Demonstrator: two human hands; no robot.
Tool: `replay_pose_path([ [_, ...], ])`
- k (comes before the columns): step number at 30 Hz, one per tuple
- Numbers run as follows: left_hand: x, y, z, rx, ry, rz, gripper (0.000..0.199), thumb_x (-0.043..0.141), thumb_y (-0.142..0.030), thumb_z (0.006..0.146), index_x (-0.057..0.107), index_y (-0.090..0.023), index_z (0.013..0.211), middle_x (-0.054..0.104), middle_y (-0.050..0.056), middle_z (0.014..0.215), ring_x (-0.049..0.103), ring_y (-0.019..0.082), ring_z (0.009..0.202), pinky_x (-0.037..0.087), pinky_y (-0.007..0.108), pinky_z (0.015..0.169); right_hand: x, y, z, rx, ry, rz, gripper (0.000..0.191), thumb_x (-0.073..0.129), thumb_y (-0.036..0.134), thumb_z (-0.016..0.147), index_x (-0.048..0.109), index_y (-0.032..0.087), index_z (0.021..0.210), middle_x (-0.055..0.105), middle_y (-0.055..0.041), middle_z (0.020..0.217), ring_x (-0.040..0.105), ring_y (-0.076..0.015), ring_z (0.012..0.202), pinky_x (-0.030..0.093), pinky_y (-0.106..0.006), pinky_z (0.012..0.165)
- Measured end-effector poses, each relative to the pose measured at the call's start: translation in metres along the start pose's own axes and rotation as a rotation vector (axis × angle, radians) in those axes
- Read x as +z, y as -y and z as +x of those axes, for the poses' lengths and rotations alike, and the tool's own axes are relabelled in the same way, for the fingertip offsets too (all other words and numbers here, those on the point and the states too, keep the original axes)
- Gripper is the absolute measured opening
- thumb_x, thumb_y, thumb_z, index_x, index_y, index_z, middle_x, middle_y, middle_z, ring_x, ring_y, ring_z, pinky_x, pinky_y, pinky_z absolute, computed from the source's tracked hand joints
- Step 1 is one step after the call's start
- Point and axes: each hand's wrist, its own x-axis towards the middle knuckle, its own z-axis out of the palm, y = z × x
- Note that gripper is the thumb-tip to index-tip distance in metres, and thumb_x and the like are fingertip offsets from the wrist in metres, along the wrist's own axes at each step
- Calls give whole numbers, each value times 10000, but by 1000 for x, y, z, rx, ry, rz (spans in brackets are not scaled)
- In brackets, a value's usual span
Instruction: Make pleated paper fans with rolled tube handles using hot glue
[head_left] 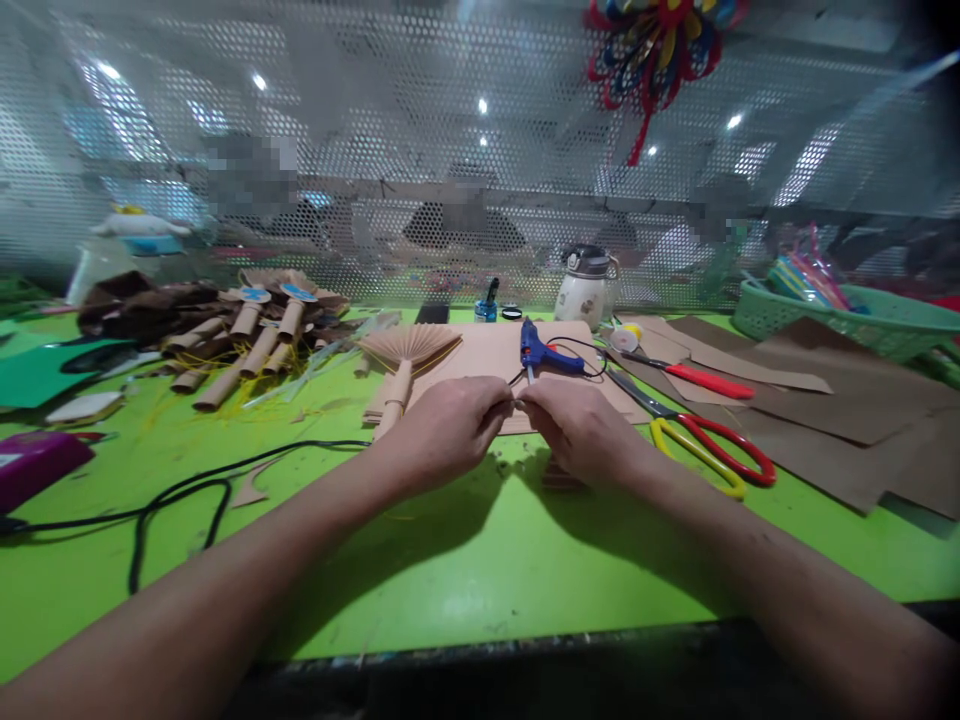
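Note:
My left hand (457,425) and my right hand (581,425) meet fingertip to fingertip above the green table (450,590). Both are closed in a pinch; whatever lies between the fingers is too small to make out. Just behind them, a blue glue gun (551,355) rests on a stack of tan paper (480,350). To the left of my left hand is a pleated paper fan (411,345) with a rolled paper handle. Beneath my right hand, small brown strips (561,477) lie on the table, partly in shadow.
Scissors (709,440), a red-handled cutter (709,380) and brown paper sheets (832,400) lie right. A green basket (862,325) and a white jug (581,295) stand behind. Paper rolls (259,350) pile up at left, near a black cord (225,465) and purple object (41,467).

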Motion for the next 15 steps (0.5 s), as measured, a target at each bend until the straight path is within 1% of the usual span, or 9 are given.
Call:
replay_pose_path([
  [2,3,-3,0,-37,-11,3,200,445,-202,927,599,-157,809,646,43,750,538,158,663,356,269,608,3,2,-1,31,-23,-2,203,382,115,933,502,176,782,549,-58,700,441,-173,641,330,-294,603],
  [4,7,-6,-1,-65,-33,30,208,449,-199,922,592,-159,776,639,40,715,528,155,632,352,271,598,6,5,-2,73,-52,46,197,390,116,931,483,186,772,541,-46,686,443,-165,623,328,-285,592],
  [7,10,-10,-3,-80,-82,74,215,456,-204,921,583,-161,753,630,38,683,531,158,615,351,272,589,8,9,-2,135,-101,157,163,409,149,951,493,187,817,543,-24,688,466,-148,605,346,-264,595],
  [9,12,-12,-3,-83,-110,81,221,451,-211,927,583,-161,757,631,39,677,542,161,618,356,275,591,9,11,-1,155,-118,193,144,416,170,962,504,184,849,539,-11,680,470,-142,591,349,-258,594],
  [12,13,-13,-4,-91,-135,93,236,439,-226,936,588,-160,765,639,46,683,558,170,629,365,285,596,9,13,0,153,-126,184,158,405,173,968,509,181,850,538,-12,675,466,-145,584,344,-265,593],
  [15,15,-13,-4,-106,-144,136,233,437,-238,934,593,-160,779,642,51,675,566,174,625,376,288,590,11,16,0,183,-141,171,169,398,179,966,508,187,839,554,-24,690,479,-151,594,352,-270,597],
])
